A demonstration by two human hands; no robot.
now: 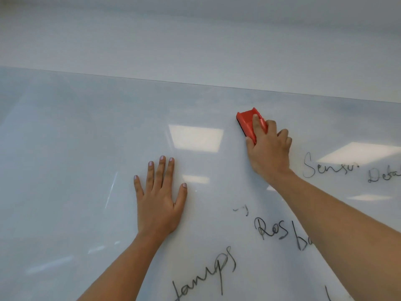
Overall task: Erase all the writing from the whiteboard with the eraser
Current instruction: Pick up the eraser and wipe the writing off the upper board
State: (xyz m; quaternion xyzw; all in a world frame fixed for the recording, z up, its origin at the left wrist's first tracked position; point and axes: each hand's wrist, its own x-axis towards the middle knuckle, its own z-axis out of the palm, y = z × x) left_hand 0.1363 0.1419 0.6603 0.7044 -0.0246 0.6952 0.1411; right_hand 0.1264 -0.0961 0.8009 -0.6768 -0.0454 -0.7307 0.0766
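Two bare arms reach up from the bottom edge: the right forearm (347,224) crosses part of the black handwriting, and the left forearm (121,270) rises beside it. Both lead to the hands on a glossy whiteboard (76,159). The left hand (159,205) lies flat on the smooth surface with its fingers straight and slightly spread, the nails painted a pale shade. It holds nothing.

The right hand (269,153), higher and further right, grips the eraser (249,123). The forefinger runs along the top, the thumb presses the near side, and the other fingers curl over the far side. The eraser is a red plastic block with a raised ridge along its back and a dark pad underneath. The pad sits against the board near the top edge, above the marker lines.

Thin black marker writing remains on the lower and right parts of the board. "Ros" (271,229) sits below the right wrist and a looping word (206,274) lies between the forearms. Further right are "Sensor" (327,168) and a word (384,175) cut off by the frame. Bright rectangular reflections (195,136) gleam on the board's sheen between the hands, with faint grey smears around them. A plain matte wall (195,40) runs above the board's straight top edge.
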